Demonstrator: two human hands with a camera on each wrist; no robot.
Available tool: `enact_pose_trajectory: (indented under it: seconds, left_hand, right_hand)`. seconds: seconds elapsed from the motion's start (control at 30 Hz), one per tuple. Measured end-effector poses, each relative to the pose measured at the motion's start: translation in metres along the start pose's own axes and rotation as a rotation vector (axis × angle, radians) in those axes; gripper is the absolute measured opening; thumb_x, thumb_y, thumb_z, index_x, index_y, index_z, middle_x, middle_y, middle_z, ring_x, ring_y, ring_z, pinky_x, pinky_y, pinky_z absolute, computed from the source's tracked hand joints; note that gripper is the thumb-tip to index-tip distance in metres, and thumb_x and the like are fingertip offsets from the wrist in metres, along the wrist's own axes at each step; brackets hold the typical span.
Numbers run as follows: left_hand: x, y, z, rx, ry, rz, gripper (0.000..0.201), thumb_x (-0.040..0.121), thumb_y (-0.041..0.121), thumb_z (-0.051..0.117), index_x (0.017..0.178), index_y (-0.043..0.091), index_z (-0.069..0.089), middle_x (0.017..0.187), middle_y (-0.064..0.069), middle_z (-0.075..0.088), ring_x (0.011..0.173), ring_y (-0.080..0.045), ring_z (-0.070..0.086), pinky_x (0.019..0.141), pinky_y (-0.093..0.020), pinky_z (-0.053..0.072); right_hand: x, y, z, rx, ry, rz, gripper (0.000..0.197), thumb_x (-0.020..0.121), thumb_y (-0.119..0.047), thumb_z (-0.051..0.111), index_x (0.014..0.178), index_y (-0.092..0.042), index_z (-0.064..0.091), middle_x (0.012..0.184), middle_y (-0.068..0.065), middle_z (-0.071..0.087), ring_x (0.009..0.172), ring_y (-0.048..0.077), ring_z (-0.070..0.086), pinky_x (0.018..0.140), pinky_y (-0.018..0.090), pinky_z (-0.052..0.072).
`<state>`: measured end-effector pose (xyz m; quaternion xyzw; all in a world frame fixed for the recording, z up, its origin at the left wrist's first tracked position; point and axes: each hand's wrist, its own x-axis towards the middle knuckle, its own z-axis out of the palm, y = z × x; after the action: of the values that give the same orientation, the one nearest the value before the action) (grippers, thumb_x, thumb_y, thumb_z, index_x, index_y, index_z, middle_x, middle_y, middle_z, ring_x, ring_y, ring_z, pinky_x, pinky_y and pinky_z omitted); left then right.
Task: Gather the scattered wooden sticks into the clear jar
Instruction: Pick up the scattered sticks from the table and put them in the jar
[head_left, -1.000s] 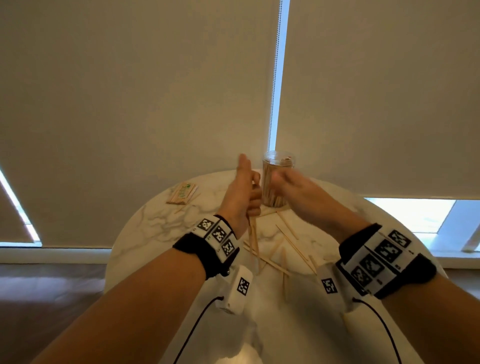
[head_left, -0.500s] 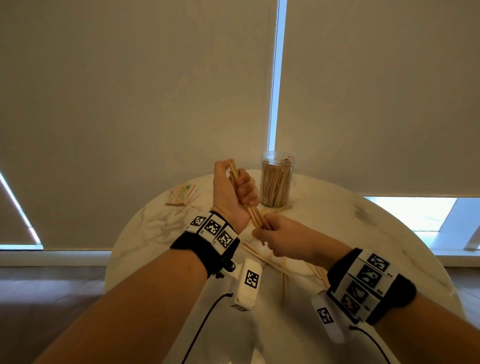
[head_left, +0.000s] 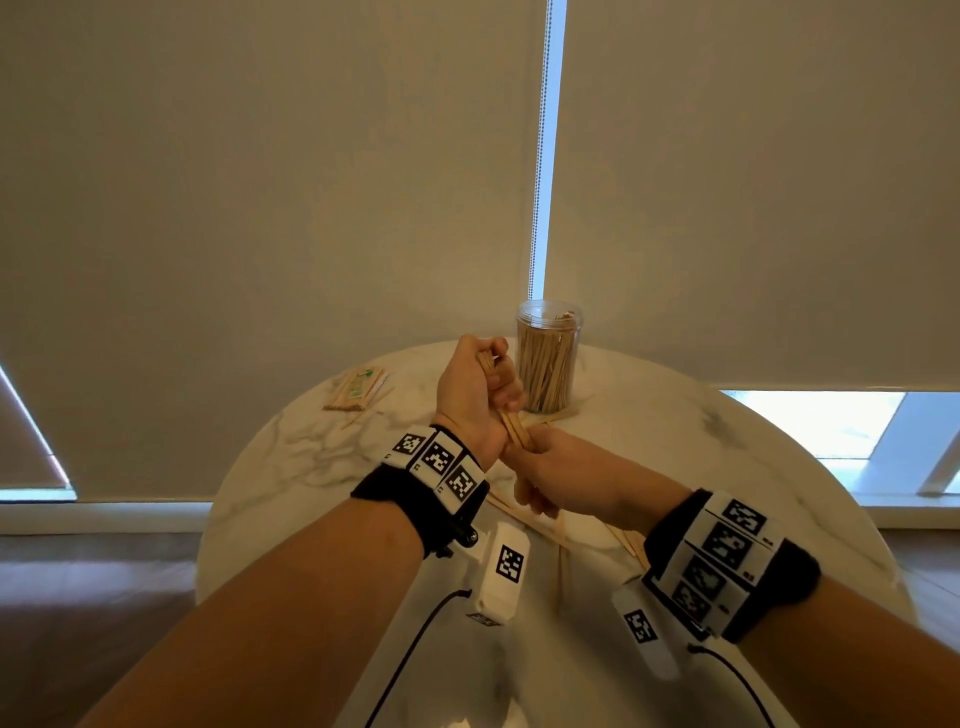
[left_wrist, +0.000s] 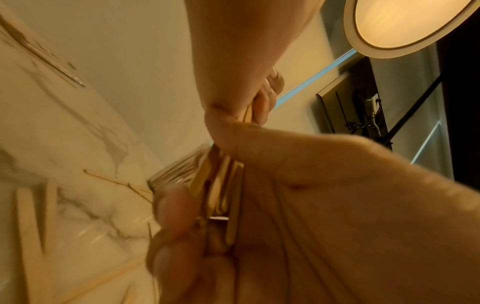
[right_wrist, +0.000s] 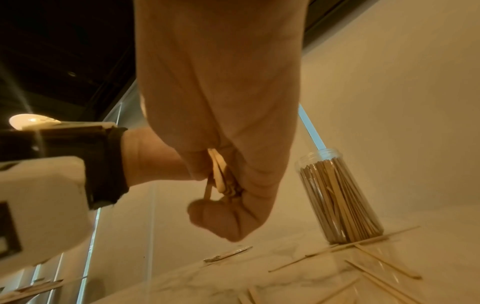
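Sticks (head_left: 511, 423) gripped by both fists; right-wrist view alone shows loose sticks (right_wrist: 369, 265).

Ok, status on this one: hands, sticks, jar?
Left hand and right hand both grip one stick bundle. Clear jar upright, nearly full. Loose sticks on table. Nothing blocking.

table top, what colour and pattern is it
White marble table top with grey veining, seen best in the head view.

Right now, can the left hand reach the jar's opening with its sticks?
Probably yes. The left hand grips the sticks right beside the jar, whose mouth is uncovered, though the right hand holds their lower ends.
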<state>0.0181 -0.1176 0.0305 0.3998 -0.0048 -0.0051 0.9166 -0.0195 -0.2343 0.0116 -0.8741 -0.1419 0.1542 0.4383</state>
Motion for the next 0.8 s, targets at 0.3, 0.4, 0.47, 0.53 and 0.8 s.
enact_pose_trajectory:
  seconds: [0.3,0.4,0.47,0.53,0.8]
  left_hand:
    - [0.010,-0.005,0.007,-0.127,0.041,-0.038,0.016,0.101,0.019,0.042,0.093,0.012,0.054,0.052,0.005,0.032,0.041,-0.009,0.028,0.042,-0.021,0.026]
    - [0.019,-0.006,0.007,-0.146,0.065,-0.009,0.043,0.101,0.051,0.047,0.084,0.013,0.058,0.051,0.006,0.027,0.040,-0.008,0.023,0.039,-0.022,0.022]
    - [0.030,-0.005,0.006,-0.190,0.104,0.008,0.050,0.100,0.056,0.044,0.073,0.015,0.054,0.049,0.006,0.026,0.038,-0.008,0.023,0.037,-0.022,0.023]
    - [0.044,-0.003,0.004,-0.255,0.172,0.039,0.050,0.104,0.050,0.040,0.069,0.016,0.048,0.048,0.006,0.026,0.037,-0.009,0.023,0.036,-0.022,0.024]
    - [0.097,-0.004,0.022,-0.198,0.180,0.033,0.048,0.103,0.050,0.041,0.110,0.006,0.058,0.078,-0.008,0.062,0.074,-0.021,0.063,0.069,-0.031,0.055]
  right_hand:
    - [0.010,0.014,-0.014,-0.080,0.187,0.046,0.041,0.101,-0.039,0.047,0.093,-0.003,0.066,0.075,0.003,0.067,0.051,0.012,0.052,0.049,0.026,0.043]
    - [0.017,0.016,-0.021,-0.176,0.224,-0.061,0.047,0.097,-0.048,0.055,0.091,-0.003,0.064,0.065,0.001,0.056,0.046,0.007,0.044,0.050,0.027,0.039]
    - [0.019,0.019,-0.027,-0.121,0.280,-0.127,0.040,0.092,-0.049,0.063,0.094,-0.009,0.064,0.069,-0.001,0.057,0.052,0.007,0.047,0.052,0.027,0.040]
    - [0.021,0.020,-0.036,-0.042,0.355,-0.186,0.029,0.094,-0.048,0.061,0.094,-0.019,0.066,0.068,-0.007,0.058,0.055,0.005,0.049,0.053,0.027,0.040]
    - [0.057,0.003,-0.100,-0.220,0.699,-0.259,0.028,0.101,-0.029,0.053,0.089,-0.014,0.075,0.053,-0.005,0.048,0.051,0.007,0.042,0.054,0.031,0.032]
